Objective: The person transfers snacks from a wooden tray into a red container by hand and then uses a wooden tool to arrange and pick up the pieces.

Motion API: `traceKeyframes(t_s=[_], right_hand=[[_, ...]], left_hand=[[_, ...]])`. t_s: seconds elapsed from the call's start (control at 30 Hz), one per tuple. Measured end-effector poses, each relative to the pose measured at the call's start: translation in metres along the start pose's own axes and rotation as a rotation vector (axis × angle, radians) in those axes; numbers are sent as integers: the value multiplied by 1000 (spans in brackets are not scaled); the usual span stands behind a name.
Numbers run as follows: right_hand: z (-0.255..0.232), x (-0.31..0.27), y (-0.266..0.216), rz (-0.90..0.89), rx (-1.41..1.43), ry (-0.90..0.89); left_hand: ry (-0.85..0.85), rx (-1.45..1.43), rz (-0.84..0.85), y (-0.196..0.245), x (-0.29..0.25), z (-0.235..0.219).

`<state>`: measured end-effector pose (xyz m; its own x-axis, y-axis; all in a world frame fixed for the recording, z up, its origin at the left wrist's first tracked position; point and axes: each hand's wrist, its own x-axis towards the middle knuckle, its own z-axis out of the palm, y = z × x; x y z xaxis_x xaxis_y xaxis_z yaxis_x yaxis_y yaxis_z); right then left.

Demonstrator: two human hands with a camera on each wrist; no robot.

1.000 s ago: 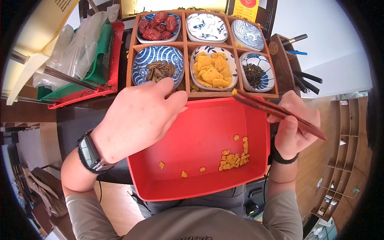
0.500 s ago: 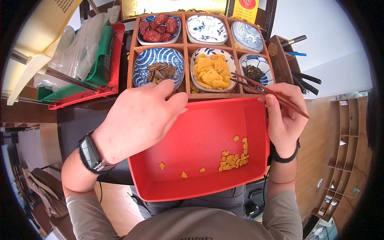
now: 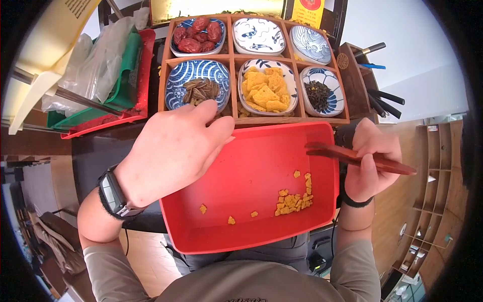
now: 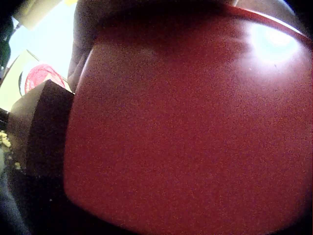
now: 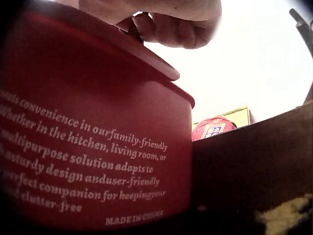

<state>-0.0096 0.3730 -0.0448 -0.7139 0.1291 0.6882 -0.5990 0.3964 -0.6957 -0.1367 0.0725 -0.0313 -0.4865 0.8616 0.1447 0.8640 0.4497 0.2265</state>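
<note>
My right hand (image 3: 375, 161) holds a pair of dark red-brown chopsticks (image 3: 347, 157), their blurred tips over the inner right side of a red plastic box (image 3: 241, 161). No piece shows at the tips. My left hand (image 3: 176, 146), with a watch on its wrist, grips the box at its back left; the left wrist view shows the fingers (image 4: 78, 56) at the rim. Small yellow crumbs (image 3: 292, 202) cluster at the box's front right, with several scattered. Behind the box, a bowl of yellow crisp pieces (image 3: 265, 90) sits in a wooden divided tray (image 3: 235, 65).
Other tray bowls hold red dates (image 3: 198, 35), brown seed-like pieces (image 3: 201, 90) and dark tea leaves (image 3: 318, 95); two patterned bowls stand at the back. To the left is a green bin (image 3: 126, 75) with plastic bags; to the right, a wooden pen holder (image 3: 347, 58).
The chopsticks went from the box's back rim, a yellow bit at their tips, to spread tips by the crisps' bowl, then back over the box, tips together. The left hand stayed put.
</note>
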Motion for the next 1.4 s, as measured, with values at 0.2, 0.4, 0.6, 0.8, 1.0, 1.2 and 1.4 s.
traceKeyframes(t_s=[0.2,0.4,0.6,0.8,1.0,1.2,1.4], right_hand=[[-10,-1,4,-5,-40,-137],[-7,2,6,-51,-81,-193],[-8,4,8,45,-21,-174],[-9,12,-22,134,-27,-221],[-7,4,-56,279,-88,-319],[-14,-22,-75,376,-160,-399],[-6,-37,-87,449,-211,-311]], left_hand=[[11,4,0,1,1,1],[23,0,14,-1,0,2],[72,-18,34,-2,-1,5],[93,-17,44,-4,-3,7],[111,-22,50,-5,-4,9],[102,-12,53,-6,-4,10],[106,-13,46,-5,-3,11]])
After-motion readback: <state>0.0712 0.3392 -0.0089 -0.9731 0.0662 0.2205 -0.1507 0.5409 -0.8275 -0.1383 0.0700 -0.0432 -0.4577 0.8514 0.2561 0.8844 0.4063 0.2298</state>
